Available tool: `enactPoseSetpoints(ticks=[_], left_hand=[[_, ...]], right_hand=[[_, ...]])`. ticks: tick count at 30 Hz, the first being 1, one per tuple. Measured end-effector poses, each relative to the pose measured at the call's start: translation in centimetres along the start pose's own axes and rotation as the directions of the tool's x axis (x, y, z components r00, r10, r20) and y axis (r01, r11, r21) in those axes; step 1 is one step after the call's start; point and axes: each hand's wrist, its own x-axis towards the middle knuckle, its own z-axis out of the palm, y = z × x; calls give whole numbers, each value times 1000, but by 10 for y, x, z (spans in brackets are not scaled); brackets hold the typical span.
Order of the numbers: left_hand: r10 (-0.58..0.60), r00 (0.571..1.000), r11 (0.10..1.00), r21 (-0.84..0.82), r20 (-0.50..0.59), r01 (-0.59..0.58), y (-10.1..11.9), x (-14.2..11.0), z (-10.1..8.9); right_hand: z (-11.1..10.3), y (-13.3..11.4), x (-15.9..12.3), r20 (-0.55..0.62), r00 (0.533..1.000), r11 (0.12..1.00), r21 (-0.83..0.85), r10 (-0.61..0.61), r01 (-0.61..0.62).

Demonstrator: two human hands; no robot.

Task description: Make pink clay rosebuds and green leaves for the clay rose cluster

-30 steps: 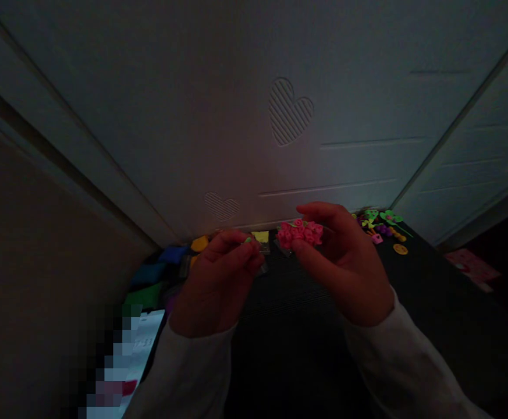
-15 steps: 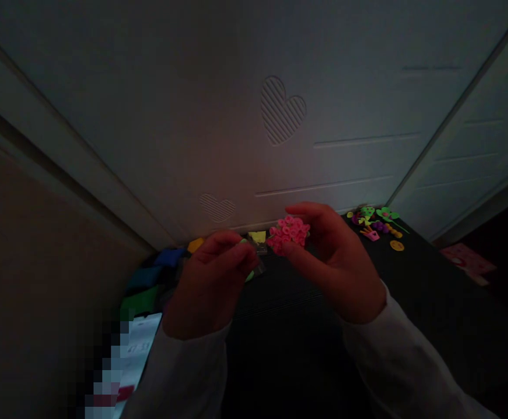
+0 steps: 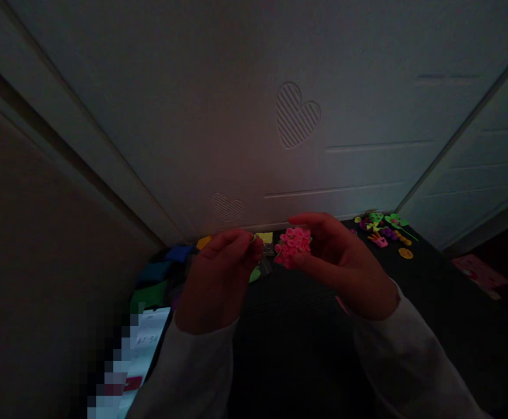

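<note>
My right hand (image 3: 345,265) grips a rounded cluster of small pink flowers (image 3: 294,245) between thumb and fingers, in the middle of the head view. To its left, my left hand (image 3: 223,273) is closed in a pinch. A bit of green (image 3: 252,238) shows at its fingertips, too small to name. The two hands are apart, above a dark table (image 3: 288,343). Behind the left fingertips lie a yellow piece (image 3: 264,237) and a light green piece (image 3: 254,275), partly hidden.
Blue (image 3: 178,253) and green (image 3: 149,294) pieces lie at the left, by a lit phone (image 3: 149,343). Small colourful figures, a green flower (image 3: 395,220) and a yellow disc (image 3: 406,254) sit at the back right. A pale panel with embossed hearts (image 3: 297,116) rises behind the table.
The view has shifted, so everything sits slightly further right. The pink cluster has turned a little in my right hand. My left fingers remain pinched.
</note>
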Motion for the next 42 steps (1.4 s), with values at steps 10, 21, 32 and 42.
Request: enactPoseSetpoints(ticks=[10,21,32,42], left_hand=[[-26,999,999,40,-18,27,-2,1,0],[-80,996,997,19,33,79,-6,2,4],[-81,996,996,40,45,79,-7,4,2],[81,988,948,295,133,-118,-12,6,-8]], right_hand=[[4,1,-1,80,997,998,-67,23,-18],[4,2,-1,171,985,963,-268,18,28],[0,3,-2,164,986,945,-324,10,44],[-2,5,-2,143,990,950,-308,2,43]])
